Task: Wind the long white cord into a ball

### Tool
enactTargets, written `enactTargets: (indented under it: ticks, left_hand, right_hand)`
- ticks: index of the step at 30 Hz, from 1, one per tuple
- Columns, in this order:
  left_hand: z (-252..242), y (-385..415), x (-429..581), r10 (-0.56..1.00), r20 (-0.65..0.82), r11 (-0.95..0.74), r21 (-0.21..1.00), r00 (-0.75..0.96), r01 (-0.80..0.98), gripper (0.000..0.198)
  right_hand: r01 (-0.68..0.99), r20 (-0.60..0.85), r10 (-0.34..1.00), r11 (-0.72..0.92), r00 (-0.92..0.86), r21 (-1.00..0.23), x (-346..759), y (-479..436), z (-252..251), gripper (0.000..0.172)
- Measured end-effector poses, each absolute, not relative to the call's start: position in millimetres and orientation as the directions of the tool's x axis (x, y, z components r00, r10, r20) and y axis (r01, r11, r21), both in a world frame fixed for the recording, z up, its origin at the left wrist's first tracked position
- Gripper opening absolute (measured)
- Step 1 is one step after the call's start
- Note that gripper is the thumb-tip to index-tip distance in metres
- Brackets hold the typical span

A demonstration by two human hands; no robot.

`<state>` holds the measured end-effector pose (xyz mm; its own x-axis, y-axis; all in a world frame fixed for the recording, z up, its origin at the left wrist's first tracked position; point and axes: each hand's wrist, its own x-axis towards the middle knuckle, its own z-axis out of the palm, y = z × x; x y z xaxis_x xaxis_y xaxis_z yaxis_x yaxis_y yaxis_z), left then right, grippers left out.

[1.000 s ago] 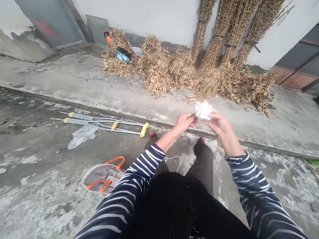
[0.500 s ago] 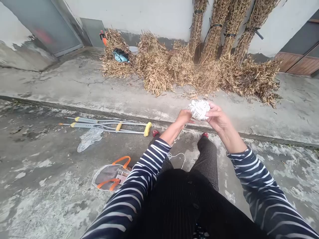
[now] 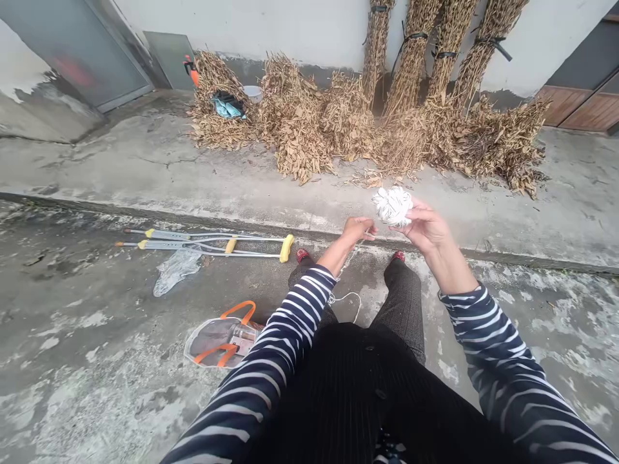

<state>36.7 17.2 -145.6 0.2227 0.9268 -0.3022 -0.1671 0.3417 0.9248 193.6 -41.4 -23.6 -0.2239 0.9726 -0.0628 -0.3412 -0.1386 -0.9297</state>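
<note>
white string ball [image 3: 392, 205] in right hand [image 3: 423, 227]

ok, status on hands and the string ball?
Right hand holds white string ball. Left hand pinches the strand, just apart from ball. Nothing between them.

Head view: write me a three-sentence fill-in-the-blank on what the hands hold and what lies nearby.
1. The right hand holds a ball of white ____.
2. The crutches lie on the ground to the person's ____.
3. The clear bag has handles coloured ____.
Missing words: string; left; orange.
</note>
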Motion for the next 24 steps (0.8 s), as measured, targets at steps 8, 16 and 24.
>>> enactTargets:
  ticks: [8, 16, 24]
  left_hand:
    - [-187, 6, 33, 0.896, -0.411, 0.439, 0.878, 0.170, -0.191, 0.018]
    - [-213, -34, 1, 0.861, -0.372, 0.433, 0.894, 0.348, -0.116, 0.026]
    - [-119, -20, 56, 0.925, -0.045, 0.203, 0.898, 0.378, -0.390, 0.038]
  right_hand:
    - [-0.335, 0.044, 0.988, -0.008, -0.147, -0.942, 203, -52, 5, 0.060]
    - [-0.293, 0.094, 0.995, 0.078, -0.042, -0.953, 222, -31, 22, 0.048]
    - [-0.308, -0.014, 0.988, -0.062, -0.155, -0.949, 198, -27, 2, 0.046]
